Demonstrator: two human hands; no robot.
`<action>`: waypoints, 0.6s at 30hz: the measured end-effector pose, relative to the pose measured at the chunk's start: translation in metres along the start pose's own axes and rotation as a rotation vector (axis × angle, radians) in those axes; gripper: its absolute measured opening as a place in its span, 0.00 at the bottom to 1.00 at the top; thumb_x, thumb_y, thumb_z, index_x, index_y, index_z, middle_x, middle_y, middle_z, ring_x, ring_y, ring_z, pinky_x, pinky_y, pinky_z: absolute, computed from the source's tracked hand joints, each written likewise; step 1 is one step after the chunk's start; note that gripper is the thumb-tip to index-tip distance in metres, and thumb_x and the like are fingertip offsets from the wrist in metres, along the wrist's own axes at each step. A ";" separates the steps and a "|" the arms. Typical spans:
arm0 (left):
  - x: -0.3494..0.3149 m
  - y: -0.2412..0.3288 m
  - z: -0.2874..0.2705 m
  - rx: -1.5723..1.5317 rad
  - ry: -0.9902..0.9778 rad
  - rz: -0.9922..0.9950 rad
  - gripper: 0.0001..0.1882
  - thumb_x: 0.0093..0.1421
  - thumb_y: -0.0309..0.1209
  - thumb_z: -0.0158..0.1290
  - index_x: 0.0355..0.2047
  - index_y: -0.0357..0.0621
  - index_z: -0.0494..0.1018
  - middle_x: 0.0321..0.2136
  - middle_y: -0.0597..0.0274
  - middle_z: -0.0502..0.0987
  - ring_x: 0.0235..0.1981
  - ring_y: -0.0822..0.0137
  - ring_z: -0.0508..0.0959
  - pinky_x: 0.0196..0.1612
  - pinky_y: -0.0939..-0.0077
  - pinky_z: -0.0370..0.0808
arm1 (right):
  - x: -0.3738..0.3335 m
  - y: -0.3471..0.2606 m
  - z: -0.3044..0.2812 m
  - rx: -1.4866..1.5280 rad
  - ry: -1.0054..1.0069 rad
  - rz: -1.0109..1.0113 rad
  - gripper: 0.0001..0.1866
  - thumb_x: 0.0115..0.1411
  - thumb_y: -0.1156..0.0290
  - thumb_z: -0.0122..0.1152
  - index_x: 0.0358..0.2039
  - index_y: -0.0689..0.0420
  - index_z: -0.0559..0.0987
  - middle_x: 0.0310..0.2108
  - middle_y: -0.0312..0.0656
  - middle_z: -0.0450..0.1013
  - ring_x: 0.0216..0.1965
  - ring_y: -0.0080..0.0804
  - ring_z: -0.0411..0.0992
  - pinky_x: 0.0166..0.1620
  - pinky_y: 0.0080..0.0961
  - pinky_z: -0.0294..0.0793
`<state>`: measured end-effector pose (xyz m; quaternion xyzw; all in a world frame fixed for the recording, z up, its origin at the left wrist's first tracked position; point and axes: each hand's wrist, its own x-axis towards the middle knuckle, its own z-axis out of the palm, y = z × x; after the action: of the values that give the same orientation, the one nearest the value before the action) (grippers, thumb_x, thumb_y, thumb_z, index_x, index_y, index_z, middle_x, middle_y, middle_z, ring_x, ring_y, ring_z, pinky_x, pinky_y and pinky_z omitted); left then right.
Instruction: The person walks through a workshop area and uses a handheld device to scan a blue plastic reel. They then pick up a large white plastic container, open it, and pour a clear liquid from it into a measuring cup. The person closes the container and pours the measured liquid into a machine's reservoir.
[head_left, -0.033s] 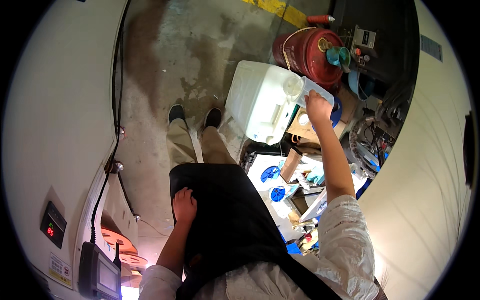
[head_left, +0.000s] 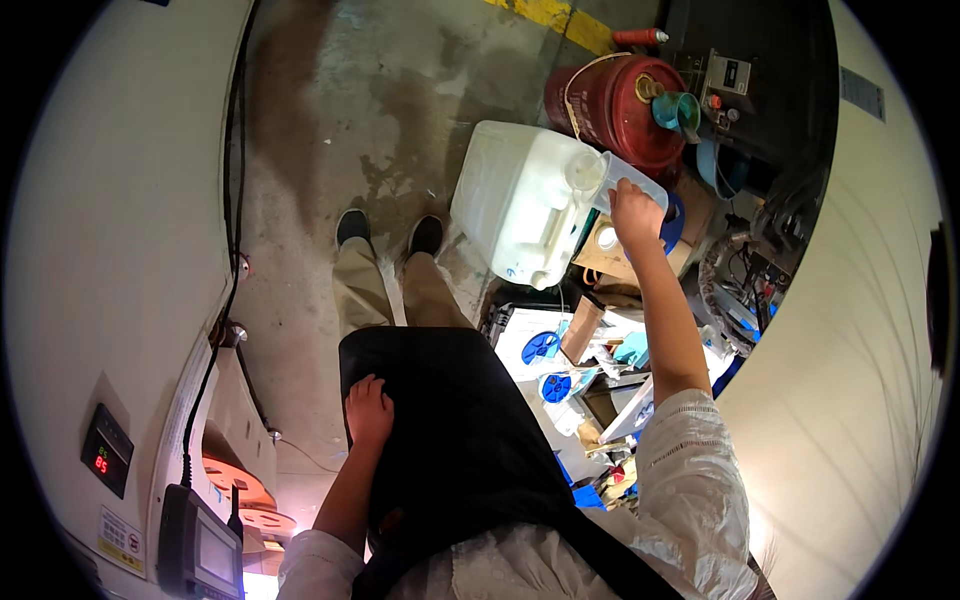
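My right hand (head_left: 635,212) is stretched forward and grips a clear plastic measuring cup (head_left: 622,183), tilted against the round opening (head_left: 583,172) of a large white plastic canister (head_left: 520,200) on the floor. My left hand (head_left: 368,410) rests on the edge of my black apron (head_left: 450,440) at the hip, fingers loosely bent, holding nothing. My two dark shoes (head_left: 352,226) stand on the stained concrete just left of the canister.
A red drum (head_left: 610,100) with a teal funnel (head_left: 678,108) stands behind the canister. Cardboard boxes, blue reels (head_left: 541,347) and loose clutter fill the floor at my right. A white machine with a red digital display (head_left: 103,462), a cable and a handheld device (head_left: 200,545) lines the left.
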<state>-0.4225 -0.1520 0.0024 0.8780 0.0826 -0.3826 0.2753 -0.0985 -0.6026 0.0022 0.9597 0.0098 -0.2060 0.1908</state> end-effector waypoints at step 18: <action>0.002 0.008 0.002 0.020 -0.009 -0.001 0.14 0.53 0.29 0.49 0.41 0.44 0.72 0.48 0.58 0.71 0.51 0.56 0.69 0.53 0.60 0.66 | 0.010 -0.006 0.004 -0.029 -0.043 0.005 0.13 0.59 0.58 0.54 0.32 0.56 0.70 0.30 0.45 0.75 0.30 0.44 0.76 0.30 0.38 0.76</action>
<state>-0.4191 -0.1598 0.0030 0.8791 0.0781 -0.3875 0.2665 -0.0913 -0.5994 -0.0070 0.9523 0.0063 -0.2259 0.2052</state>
